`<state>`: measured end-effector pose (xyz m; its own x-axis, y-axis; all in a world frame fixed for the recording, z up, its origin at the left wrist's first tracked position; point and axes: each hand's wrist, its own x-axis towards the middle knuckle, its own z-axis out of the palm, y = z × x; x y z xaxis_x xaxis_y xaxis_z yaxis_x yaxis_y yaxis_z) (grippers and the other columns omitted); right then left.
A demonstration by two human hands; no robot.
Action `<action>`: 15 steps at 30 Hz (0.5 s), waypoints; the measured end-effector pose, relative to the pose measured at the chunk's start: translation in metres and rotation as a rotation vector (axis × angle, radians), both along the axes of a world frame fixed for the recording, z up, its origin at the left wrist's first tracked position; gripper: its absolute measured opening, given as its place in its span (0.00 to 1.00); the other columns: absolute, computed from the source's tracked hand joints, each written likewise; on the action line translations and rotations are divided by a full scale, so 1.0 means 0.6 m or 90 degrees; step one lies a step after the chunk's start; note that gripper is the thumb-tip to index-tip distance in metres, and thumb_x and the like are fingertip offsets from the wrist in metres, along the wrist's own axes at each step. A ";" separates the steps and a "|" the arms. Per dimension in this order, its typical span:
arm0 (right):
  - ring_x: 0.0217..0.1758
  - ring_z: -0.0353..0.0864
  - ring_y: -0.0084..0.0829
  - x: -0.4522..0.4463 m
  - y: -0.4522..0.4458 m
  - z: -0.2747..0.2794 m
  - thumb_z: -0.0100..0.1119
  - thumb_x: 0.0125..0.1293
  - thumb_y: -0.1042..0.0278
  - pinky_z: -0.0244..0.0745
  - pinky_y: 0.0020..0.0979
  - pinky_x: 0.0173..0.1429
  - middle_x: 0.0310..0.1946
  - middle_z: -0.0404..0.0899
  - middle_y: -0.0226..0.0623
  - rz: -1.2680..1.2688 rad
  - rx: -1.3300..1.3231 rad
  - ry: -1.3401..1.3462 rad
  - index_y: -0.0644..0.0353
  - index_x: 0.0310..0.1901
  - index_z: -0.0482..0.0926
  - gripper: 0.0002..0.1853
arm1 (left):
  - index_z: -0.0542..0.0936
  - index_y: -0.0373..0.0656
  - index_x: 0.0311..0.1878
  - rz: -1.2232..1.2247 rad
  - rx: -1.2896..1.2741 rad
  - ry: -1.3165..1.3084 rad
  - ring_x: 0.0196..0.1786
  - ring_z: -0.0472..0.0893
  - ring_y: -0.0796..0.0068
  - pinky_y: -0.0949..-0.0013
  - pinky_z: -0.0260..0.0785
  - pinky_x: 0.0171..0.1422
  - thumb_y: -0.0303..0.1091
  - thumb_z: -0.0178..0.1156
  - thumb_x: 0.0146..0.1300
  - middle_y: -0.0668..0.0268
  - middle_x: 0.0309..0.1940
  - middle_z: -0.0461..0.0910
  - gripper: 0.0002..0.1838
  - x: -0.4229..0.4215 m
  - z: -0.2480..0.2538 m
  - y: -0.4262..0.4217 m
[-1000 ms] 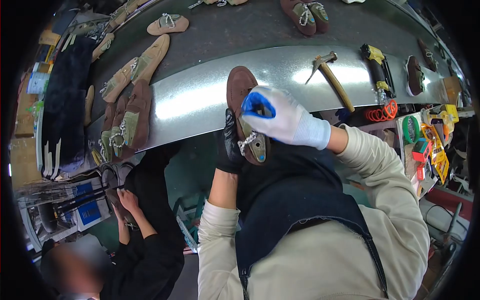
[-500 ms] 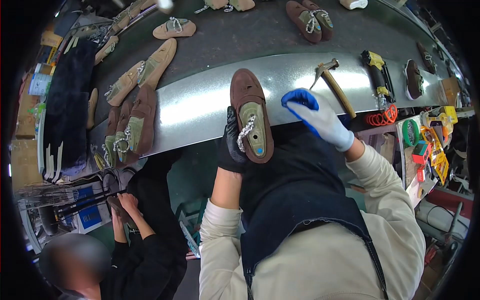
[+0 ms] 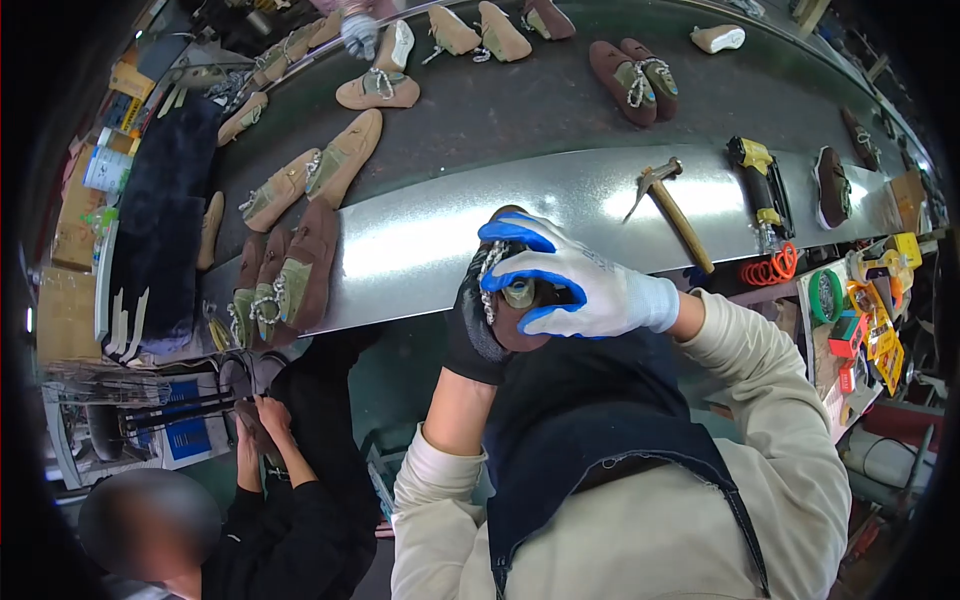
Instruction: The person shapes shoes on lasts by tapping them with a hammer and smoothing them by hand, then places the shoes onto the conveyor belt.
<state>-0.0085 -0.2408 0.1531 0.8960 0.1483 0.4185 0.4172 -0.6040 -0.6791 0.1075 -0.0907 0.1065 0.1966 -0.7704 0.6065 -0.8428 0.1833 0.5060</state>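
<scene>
My left hand (image 3: 472, 325), in a black glove, grips a brown moccasin (image 3: 518, 335) from its left side. The shoe has a green lining and a black-and-white cord lace (image 3: 490, 268). Over the shoe's opening, my right hand (image 3: 590, 285) wears a white glove with blue-coated fingers. Its thumb and fingers curve around the shoe, hiding most of the upper. Both hands hold the shoe above my lap, at the front edge of a shiny metal sheet (image 3: 420, 240).
A hammer (image 3: 685, 225) and a yellow-black nail gun (image 3: 765, 185) with an orange coiled hose (image 3: 768, 266) lie at right. Brown shoes (image 3: 308, 265) and tan shoes (image 3: 345, 155) stand at left. A co-worker's hands (image 3: 268, 425) hold a shoe; another gloved hand (image 3: 359, 35) is at the far edge.
My right hand has moved left from beside the shoe onto it. The shoe has tilted, with its toe now mostly hidden. A gloved hand with a tan shoe has appeared at the far edge.
</scene>
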 end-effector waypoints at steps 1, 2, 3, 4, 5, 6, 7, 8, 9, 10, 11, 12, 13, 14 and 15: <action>0.81 0.57 0.59 0.001 0.002 -0.001 0.71 0.67 0.53 0.54 0.56 0.81 0.79 0.58 0.50 0.003 0.034 0.008 0.54 0.67 0.78 0.30 | 0.80 0.44 0.64 0.009 0.009 0.044 0.57 0.84 0.47 0.55 0.78 0.63 0.35 0.71 0.53 0.53 0.59 0.83 0.32 -0.002 -0.001 0.001; 0.80 0.58 0.59 -0.003 0.005 -0.003 0.71 0.67 0.55 0.55 0.55 0.80 0.78 0.59 0.51 0.003 0.070 0.019 0.54 0.66 0.79 0.28 | 0.80 0.44 0.63 0.014 0.019 0.091 0.56 0.85 0.48 0.56 0.78 0.62 0.35 0.71 0.53 0.53 0.58 0.84 0.31 -0.007 -0.005 0.001; 0.79 0.60 0.60 -0.005 0.006 -0.005 0.71 0.67 0.57 0.57 0.54 0.79 0.78 0.59 0.52 0.002 0.104 0.030 0.55 0.64 0.80 0.26 | 0.81 0.45 0.62 0.019 0.027 0.138 0.55 0.85 0.48 0.56 0.79 0.61 0.35 0.72 0.52 0.54 0.57 0.84 0.30 -0.012 -0.008 0.000; 0.79 0.60 0.60 -0.007 0.006 -0.006 0.71 0.67 0.57 0.57 0.54 0.79 0.78 0.59 0.52 0.001 0.104 0.037 0.55 0.64 0.80 0.26 | 0.81 0.45 0.62 0.019 0.027 0.144 0.55 0.85 0.48 0.56 0.79 0.61 0.35 0.72 0.52 0.54 0.57 0.84 0.30 -0.014 -0.012 -0.002; 0.79 0.60 0.59 -0.009 0.009 -0.009 0.72 0.67 0.58 0.57 0.53 0.79 0.77 0.60 0.51 -0.010 0.103 0.037 0.55 0.64 0.80 0.25 | 0.81 0.45 0.62 0.029 0.037 0.157 0.55 0.85 0.48 0.56 0.79 0.61 0.35 0.72 0.53 0.54 0.58 0.84 0.30 -0.017 -0.017 -0.001; 0.79 0.61 0.59 -0.012 0.013 -0.013 0.72 0.67 0.59 0.58 0.52 0.79 0.77 0.60 0.51 -0.020 0.102 0.038 0.55 0.63 0.80 0.25 | 0.81 0.45 0.62 0.040 0.049 0.171 0.56 0.86 0.49 0.56 0.80 0.62 0.36 0.72 0.53 0.54 0.58 0.84 0.30 -0.021 -0.023 0.003; 0.79 0.61 0.59 -0.017 0.021 -0.016 0.72 0.67 0.60 0.59 0.52 0.79 0.77 0.61 0.51 -0.031 0.104 0.041 0.55 0.63 0.80 0.24 | 0.81 0.45 0.62 0.049 0.063 0.186 0.56 0.86 0.49 0.56 0.80 0.62 0.36 0.73 0.53 0.54 0.58 0.84 0.29 -0.027 -0.028 0.009; 0.78 0.61 0.59 -0.020 0.027 -0.017 0.72 0.66 0.61 0.59 0.51 0.78 0.76 0.61 0.51 -0.043 0.103 0.039 0.55 0.63 0.80 0.24 | 0.81 0.45 0.62 0.058 0.074 0.197 0.56 0.86 0.50 0.56 0.80 0.62 0.36 0.73 0.54 0.55 0.58 0.84 0.29 -0.030 -0.030 0.013; 0.78 0.62 0.58 -0.019 0.029 -0.014 0.73 0.66 0.62 0.60 0.50 0.78 0.76 0.62 0.51 -0.055 0.097 0.031 0.55 0.62 0.80 0.24 | 0.81 0.45 0.61 0.066 0.081 0.201 0.56 0.86 0.50 0.56 0.80 0.62 0.36 0.73 0.54 0.55 0.58 0.84 0.29 -0.028 -0.029 0.013; 0.78 0.62 0.58 -0.037 0.031 -0.012 0.73 0.66 0.62 0.60 0.50 0.78 0.76 0.62 0.51 -0.060 0.095 0.025 0.55 0.62 0.80 0.24 | 0.81 0.45 0.61 0.060 0.079 0.195 0.56 0.86 0.50 0.56 0.80 0.62 0.36 0.73 0.54 0.55 0.58 0.84 0.29 -0.042 -0.053 0.026; 0.78 0.63 0.57 -0.054 0.033 -0.009 0.73 0.66 0.63 0.61 0.49 0.78 0.76 0.62 0.51 -0.064 0.125 0.045 0.56 0.64 0.78 0.26 | 0.80 0.44 0.64 0.064 0.093 0.177 0.58 0.85 0.51 0.57 0.79 0.64 0.37 0.71 0.57 0.55 0.60 0.84 0.29 -0.054 -0.075 0.037; 0.78 0.64 0.55 -0.069 0.035 -0.006 0.73 0.66 0.64 0.61 0.48 0.79 0.76 0.63 0.51 -0.065 0.156 0.062 0.57 0.66 0.76 0.28 | 0.79 0.43 0.66 0.069 0.105 0.156 0.60 0.84 0.53 0.58 0.77 0.66 0.37 0.70 0.60 0.55 0.62 0.83 0.29 -0.061 -0.098 0.047; 0.78 0.65 0.53 -0.079 0.035 -0.004 0.73 0.66 0.65 0.62 0.47 0.79 0.76 0.64 0.51 -0.067 0.185 0.074 0.58 0.68 0.74 0.31 | 0.78 0.43 0.68 0.073 0.116 0.132 0.62 0.83 0.54 0.59 0.76 0.68 0.38 0.69 0.63 0.56 0.64 0.82 0.30 -0.062 -0.120 0.056; 0.77 0.66 0.51 -0.087 0.035 -0.002 0.74 0.65 0.66 0.62 0.46 0.79 0.75 0.65 0.51 -0.069 0.214 0.086 0.59 0.70 0.72 0.33 | 0.77 0.42 0.70 0.077 0.126 0.107 0.64 0.83 0.56 0.60 0.75 0.70 0.38 0.67 0.66 0.56 0.66 0.81 0.30 -0.058 -0.142 0.062; 0.77 0.68 0.49 -0.092 0.035 -0.001 0.74 0.65 0.67 0.63 0.44 0.80 0.75 0.66 0.50 -0.068 0.244 0.099 0.60 0.73 0.70 0.36 | 0.75 0.41 0.73 0.084 0.136 0.082 0.66 0.82 0.57 0.61 0.74 0.72 0.39 0.66 0.69 0.56 0.68 0.80 0.30 -0.051 -0.166 0.069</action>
